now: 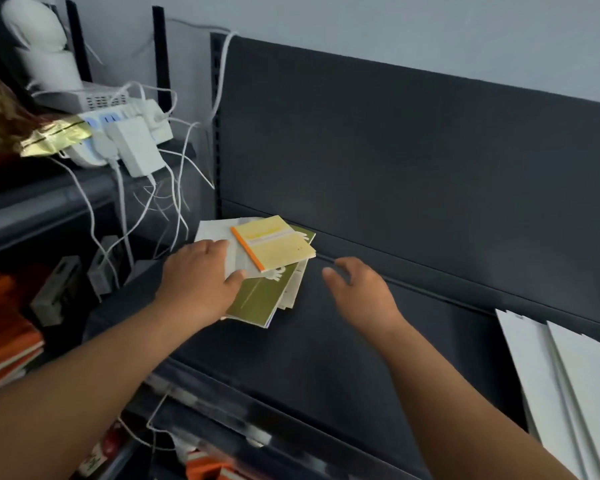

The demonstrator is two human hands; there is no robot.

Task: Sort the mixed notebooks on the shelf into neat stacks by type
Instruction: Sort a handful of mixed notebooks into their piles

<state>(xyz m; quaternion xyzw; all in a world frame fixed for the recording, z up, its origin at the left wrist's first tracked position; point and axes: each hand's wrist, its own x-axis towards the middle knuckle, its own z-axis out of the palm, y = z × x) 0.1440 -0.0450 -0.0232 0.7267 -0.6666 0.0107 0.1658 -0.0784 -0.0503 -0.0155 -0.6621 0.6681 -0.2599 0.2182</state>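
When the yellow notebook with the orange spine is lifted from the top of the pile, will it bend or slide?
The yellow notebook looks thin and small, so it is probably light and may flex if held by one corner. It lies askew atop the pile, so a push would likely slide it off.

The shelf [361,341] is seen as smooth, matt dark metal. Matt paper covers are shown on the yellow notebook [278,242] and green notebook [257,299]; the foil wrapper [54,136] appears glossy, crinkled.
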